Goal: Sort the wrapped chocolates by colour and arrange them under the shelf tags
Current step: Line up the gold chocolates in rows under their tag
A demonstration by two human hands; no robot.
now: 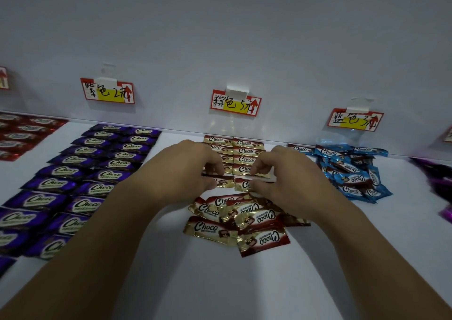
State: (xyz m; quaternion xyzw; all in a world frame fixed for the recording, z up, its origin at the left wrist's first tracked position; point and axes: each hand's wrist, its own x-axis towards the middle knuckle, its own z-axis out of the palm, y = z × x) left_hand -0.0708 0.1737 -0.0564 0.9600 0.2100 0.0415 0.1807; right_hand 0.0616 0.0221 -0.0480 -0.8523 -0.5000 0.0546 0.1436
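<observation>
Gold-wrapped chocolates [221, 181]: left hand [186, 170] and right hand [291, 172] each pinch one at near end of columns [247, 159]. Best to butt each against its row, logo upright, edges square, then release.

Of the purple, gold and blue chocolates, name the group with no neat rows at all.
The blue chocolates, at the right: all jumbled. The purple chocolates lie in rows, and the gold chocolates have rows behind their heap.

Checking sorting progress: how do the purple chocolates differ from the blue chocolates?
The purple chocolates lie flat in neat columns; the blue chocolates sit in a jumbled heap. Purple logos all read the same way, blue ones face many ways. Both carry the Choco logo.
</observation>
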